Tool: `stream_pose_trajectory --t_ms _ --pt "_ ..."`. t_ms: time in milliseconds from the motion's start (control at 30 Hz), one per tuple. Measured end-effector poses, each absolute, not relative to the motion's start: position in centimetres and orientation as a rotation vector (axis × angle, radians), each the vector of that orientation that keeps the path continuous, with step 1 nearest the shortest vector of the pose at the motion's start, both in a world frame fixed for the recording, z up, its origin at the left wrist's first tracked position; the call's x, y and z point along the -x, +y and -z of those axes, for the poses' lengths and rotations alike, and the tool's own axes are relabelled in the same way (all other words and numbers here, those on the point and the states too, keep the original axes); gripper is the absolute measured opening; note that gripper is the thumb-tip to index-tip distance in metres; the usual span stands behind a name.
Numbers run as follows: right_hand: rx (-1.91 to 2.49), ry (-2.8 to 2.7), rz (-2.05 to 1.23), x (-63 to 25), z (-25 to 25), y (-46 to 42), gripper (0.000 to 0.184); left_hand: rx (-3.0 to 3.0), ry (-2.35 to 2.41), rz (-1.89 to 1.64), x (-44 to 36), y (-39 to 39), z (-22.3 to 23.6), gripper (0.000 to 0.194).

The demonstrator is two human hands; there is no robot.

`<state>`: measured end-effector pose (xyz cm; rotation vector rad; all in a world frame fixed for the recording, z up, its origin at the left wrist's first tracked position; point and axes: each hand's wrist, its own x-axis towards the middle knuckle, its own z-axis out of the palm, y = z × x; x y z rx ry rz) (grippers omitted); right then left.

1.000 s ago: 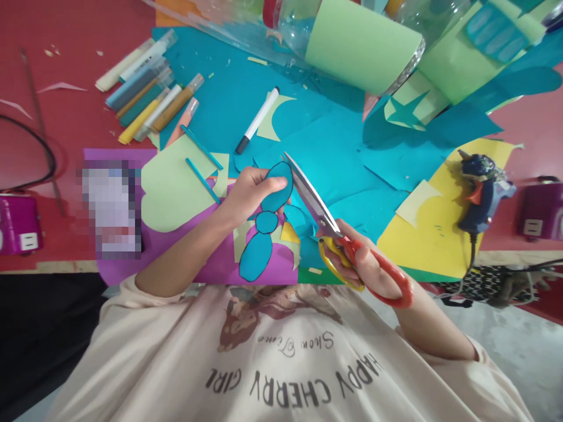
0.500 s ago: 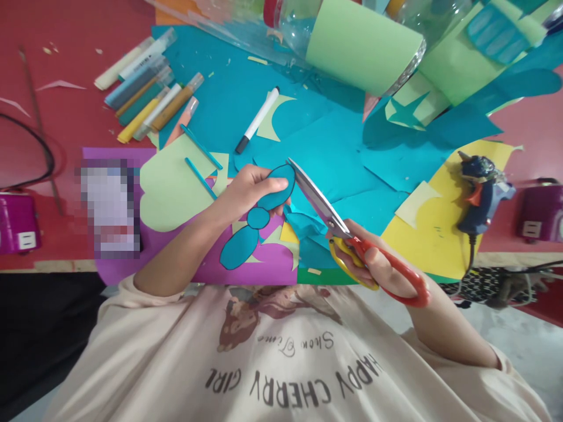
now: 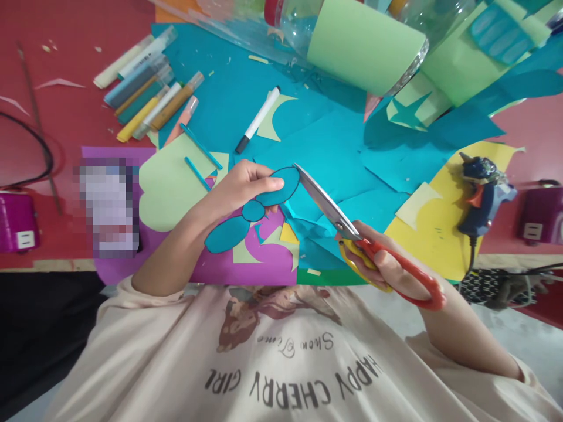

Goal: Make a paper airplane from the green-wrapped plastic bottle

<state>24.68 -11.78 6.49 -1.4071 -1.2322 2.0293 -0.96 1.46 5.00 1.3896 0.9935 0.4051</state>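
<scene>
A blue paper cutout (image 3: pixel 229 234) with black outlines, shaped like a bow with a small round middle, is pinched at its upper lobe by my left hand (image 3: pixel 253 190). My right hand (image 3: pixel 378 261) grips scissors (image 3: pixel 328 206) by their red and yellow handles. The blades look nearly closed, and their tips touch or almost touch the upper lobe's right edge. Below the cutout lie paper scraps (image 3: pixel 288 249) on a purple sheet (image 3: pixel 211 272). To the left of my left hand is a pale green scalloped paper piece (image 3: pixel 160 199) with thin blue strips on it.
Several markers (image 3: pixel 149 97) lie at the upper left, and a white pen (image 3: pixel 258 119) rests on blue paper (image 3: pixel 325 129). A green-wrapped jar (image 3: pixel 365 44) is at the top. On the right, a glue gun (image 3: pixel 484 196) lies on yellow paper (image 3: pixel 413 252); at left is a blurred phone (image 3: pixel 108 205).
The cutout has turned in my left hand, its lower lobe swinging up and left. My right hand and the scissors have shifted slightly right.
</scene>
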Motion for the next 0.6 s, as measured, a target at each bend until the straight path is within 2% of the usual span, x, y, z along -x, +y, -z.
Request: stream_pose_trajectory --t_ms 400,600 --pt "1.497 -1.269 -2.037 -25.3 -7.0 -11.4 0.072 -1.517 0.999 -0.271 1.4 2.2 -5.3 0.040" --pt "1.557 -1.476 -1.992 -26.9 -6.3 -11.4 0.076 -1.510 0.978 -0.201 1.6 2.5 -5.5 0.043"
